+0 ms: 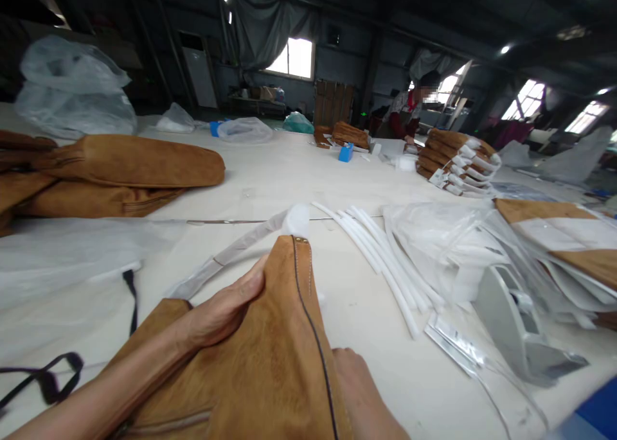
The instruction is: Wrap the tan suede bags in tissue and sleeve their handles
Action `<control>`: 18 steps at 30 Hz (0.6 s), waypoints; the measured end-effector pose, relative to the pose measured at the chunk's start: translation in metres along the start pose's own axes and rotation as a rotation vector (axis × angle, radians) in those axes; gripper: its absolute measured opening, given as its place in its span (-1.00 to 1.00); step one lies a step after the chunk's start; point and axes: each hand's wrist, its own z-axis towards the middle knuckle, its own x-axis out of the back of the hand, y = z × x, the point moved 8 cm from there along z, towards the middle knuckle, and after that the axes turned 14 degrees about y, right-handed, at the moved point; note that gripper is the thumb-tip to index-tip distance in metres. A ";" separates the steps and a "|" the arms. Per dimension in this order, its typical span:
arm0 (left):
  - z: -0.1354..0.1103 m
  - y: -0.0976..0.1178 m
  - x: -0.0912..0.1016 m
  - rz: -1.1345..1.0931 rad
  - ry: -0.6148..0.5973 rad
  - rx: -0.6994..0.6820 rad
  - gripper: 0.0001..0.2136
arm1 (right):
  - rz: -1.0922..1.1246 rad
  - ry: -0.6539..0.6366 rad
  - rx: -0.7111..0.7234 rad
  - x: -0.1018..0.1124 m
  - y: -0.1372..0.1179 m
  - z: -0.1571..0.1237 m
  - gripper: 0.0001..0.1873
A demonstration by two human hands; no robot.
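A brown suede-like bag (pixel 250 376) with dark piping along one edge and a zip near the bottom fills the foreground. Its strap (pixel 241 241) is wrapped in pale covering and arches over the table, with a white wrapping (pixel 295 220) at the bag's top corner. My left hand (pixel 231 311) grips the bag's upper left side, thumb along the surface and other fingers partly hidden. Against the right edge is my right hand (pixel 359 392), its fingers curled in behind the bag and mostly out of sight.
White foam tubes (pixel 380 254), clear plastic bags (pixel 448 234) and a grey tape dispenser (pixel 511 324) lie to the right. More brown bags (pixel 144 164) sit at left; a stack (pixel 453 160) stands far right. A co-worker (pixel 409 109) stands across the table (pixel 279 164).
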 end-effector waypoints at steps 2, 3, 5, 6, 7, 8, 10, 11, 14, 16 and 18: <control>-0.006 -0.002 -0.003 -0.008 -0.038 0.045 -0.42 | 0.013 0.046 -0.059 0.006 0.016 0.001 -0.82; -0.008 -0.002 -0.003 -0.001 -0.038 0.056 -0.42 | 0.056 0.053 -0.092 0.011 0.025 0.002 -0.80; -0.010 -0.003 -0.002 0.015 -0.017 0.074 -0.40 | 0.234 0.042 -0.145 0.023 0.041 0.007 -0.81; -0.011 -0.004 -0.001 0.018 -0.003 0.084 -0.38 | 0.350 0.036 -0.152 0.031 0.048 0.010 -0.82; -0.011 -0.005 0.000 0.019 0.005 0.093 -0.35 | 0.467 0.043 -0.145 0.040 0.053 0.013 -0.82; -0.011 -0.006 0.001 0.020 0.011 0.104 -0.32 | 0.570 0.073 -0.129 0.050 0.058 0.016 -0.81; -0.011 -0.009 0.001 0.019 0.009 0.129 -0.29 | 0.744 0.182 -0.112 0.070 0.071 0.019 -0.81; -0.011 -0.009 0.001 0.014 0.014 0.138 -0.28 | 0.831 0.247 -0.123 0.078 0.078 0.020 -0.80; -0.011 -0.007 -0.001 -0.005 0.022 0.145 -0.27 | 1.036 0.486 -0.175 0.095 0.099 0.023 -0.70; -0.011 -0.005 -0.003 -0.009 0.015 0.138 -0.27 | 1.047 0.658 -0.199 0.105 0.111 0.026 -0.64; -0.012 -0.003 -0.006 -0.015 0.001 0.136 -0.33 | 0.912 0.766 -0.252 0.111 0.122 0.030 -0.64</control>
